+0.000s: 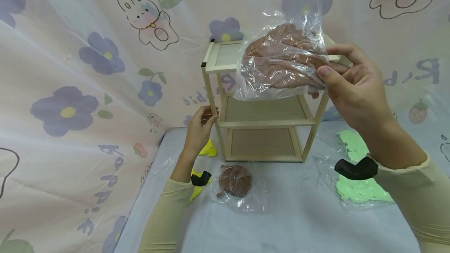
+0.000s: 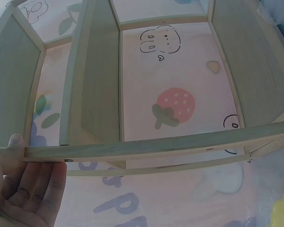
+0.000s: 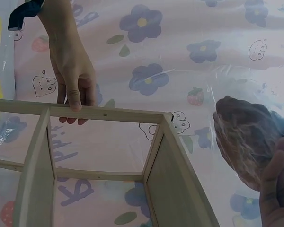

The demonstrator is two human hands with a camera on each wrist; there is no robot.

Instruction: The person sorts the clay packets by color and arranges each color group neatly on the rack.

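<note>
My right hand pinches the edge of a clear plastic bag with a flattened lump of brown clay inside, raised in front of the top of a wooden shelf rack. In the right wrist view that bagged clay shows at the right, beside the rack. My left hand grips the rack's left front post, thumb on one side and fingers on the other; the left wrist view shows this hand around the wooden post.
Another bag of brown clay lies on the table before the rack. Bagged light green clay lies at the right, yellow clay behind my left forearm. A printed curtain hangs behind and at the left.
</note>
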